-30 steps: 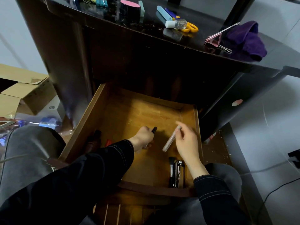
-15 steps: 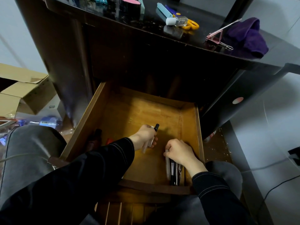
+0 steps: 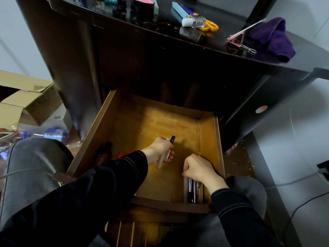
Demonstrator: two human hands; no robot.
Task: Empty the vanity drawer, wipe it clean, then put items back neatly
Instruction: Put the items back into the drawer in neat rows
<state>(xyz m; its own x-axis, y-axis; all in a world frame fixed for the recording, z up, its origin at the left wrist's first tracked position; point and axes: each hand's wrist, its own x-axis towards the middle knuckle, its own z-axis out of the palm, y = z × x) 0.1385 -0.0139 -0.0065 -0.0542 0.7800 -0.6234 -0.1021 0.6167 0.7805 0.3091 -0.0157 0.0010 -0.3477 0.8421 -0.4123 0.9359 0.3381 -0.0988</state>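
The wooden vanity drawer (image 3: pixel 99 138) is pulled out below the dark vanity top. My left hand (image 3: pixel 160 148) is over the middle of the drawer floor and grips a slim pale pen with a black cap (image 3: pixel 172 139), plus a pale stick. My right hand (image 3: pixel 198 168) is curled at the front right corner, fingers down on a row of slim tubes and pens (image 3: pixel 192 189) lying lengthwise along the right wall. A dark bottle (image 3: pixel 106 152) and a red item (image 3: pixel 121 155) lie at the drawer's left side, partly hidden by my left sleeve.
On the vanity top lie a purple cloth (image 3: pixel 272 40), a pink binder clip (image 3: pixel 238 39), yellow scissors (image 3: pixel 211 26), a small clear bottle (image 3: pixel 195 22), a blue tube (image 3: pixel 179 12) and a pink-lidded jar (image 3: pixel 142 4). Open cardboard boxes (image 3: pixel 26 102) stand at the left. Cables (image 3: pixel 293 180) cross the floor at the right.
My right hand brought a pale tube down from mid-drawer and set it beside the pens at the front right corner. My left hand stayed in place holding its pens.
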